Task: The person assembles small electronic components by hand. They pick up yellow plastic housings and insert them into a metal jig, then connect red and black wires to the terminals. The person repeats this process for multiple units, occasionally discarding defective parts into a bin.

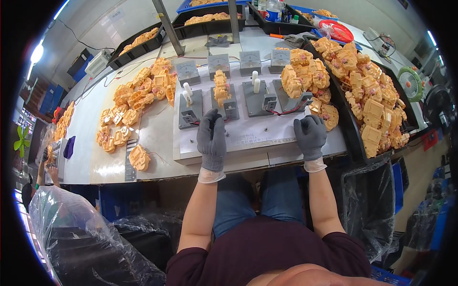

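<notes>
My left hand (212,139), in a grey glove, has its fingers stretched forward and slightly bent. Its fingertips are by the front of the second grey test fixture (231,110), on which a yellow plastic part (221,88) stands upright. In front of the fourth fixture (285,101), my right hand (311,136), also gloved, has curled fingers; whatever may be inside them is hidden. Another yellow part (291,81) sits on that fourth fixture. The first fixture (189,111) and the third fixture (257,99) show bare white pegs. Behind the row stand several analog meters (251,61).
Loose yellow parts (138,95) lie piled at the left, with a single one (139,158) nearer the table edge. A black tray (355,138) heaped with parts stands at the right. Metal posts (168,26) rise behind the meters. Another person's hands (51,172) show far left.
</notes>
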Demonstrator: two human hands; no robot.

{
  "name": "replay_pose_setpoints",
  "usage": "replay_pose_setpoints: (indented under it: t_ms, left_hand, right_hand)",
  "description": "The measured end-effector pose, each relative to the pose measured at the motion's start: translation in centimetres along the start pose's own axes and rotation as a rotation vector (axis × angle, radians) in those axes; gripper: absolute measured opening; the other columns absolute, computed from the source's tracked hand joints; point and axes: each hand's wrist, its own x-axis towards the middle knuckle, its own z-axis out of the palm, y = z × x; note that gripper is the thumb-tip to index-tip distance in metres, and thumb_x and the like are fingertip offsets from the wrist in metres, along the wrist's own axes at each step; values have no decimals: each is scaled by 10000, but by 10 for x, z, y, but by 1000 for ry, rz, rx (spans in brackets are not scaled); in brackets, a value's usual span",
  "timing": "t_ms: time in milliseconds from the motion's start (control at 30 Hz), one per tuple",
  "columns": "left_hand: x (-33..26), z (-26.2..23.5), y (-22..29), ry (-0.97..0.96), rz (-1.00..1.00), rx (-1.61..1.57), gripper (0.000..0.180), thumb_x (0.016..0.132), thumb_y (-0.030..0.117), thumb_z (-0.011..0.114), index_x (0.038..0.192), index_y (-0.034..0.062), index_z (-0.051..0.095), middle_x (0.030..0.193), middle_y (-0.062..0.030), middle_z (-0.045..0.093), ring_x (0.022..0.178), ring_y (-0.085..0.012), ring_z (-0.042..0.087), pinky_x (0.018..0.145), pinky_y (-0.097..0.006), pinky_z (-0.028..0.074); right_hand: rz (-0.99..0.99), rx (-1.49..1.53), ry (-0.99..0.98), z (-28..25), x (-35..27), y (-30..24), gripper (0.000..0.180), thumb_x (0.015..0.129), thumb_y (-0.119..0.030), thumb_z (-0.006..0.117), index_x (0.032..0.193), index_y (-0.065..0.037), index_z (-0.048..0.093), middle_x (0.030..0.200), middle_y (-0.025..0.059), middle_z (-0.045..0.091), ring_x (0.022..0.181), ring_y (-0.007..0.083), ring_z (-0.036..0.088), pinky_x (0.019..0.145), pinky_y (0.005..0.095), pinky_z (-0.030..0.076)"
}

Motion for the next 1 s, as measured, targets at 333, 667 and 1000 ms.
replay_pose_setpoints:
  t_ms: [333, 667, 1000]
  left_hand:
    - [-14, 21, -4, 126, 571, 274, 354, 861, -17, 542, 1213, -8, 507, 1070, -80, 546, 816, -105, 532, 696, -239, 469]
    - [-37, 145, -1, -456, 424, 264, 667, 741, 124, 644, 1346, 28, 381, 1317, -175, 392, 1167, -289, 475, 916, -359, 460]
    - [-20, 147, 1, -788, -167, -233, 705, 677, 30, 555, 1366, 35, 403, 1290, -80, 476, 1088, -185, 495, 944, -320, 418]
  right_hand:
    - [30, -15, 7, -2, 0, -2, 214, 733, -218, 696, 604, -95, 578, 672, 25, 576, 702, 260, 560, 605, 373, 452]
    - [211, 58, -288, -27, 11, 23, 477, 657, -297, 787, 1043, -70, 625, 1025, 119, 579, 1025, 316, 535, 870, 394, 456]
    - [476, 661, -450, -30, 97, 41, 500, 758, -313, 703, 1169, -59, 576, 1009, 147, 648, 923, 279, 633, 810, 334, 492]
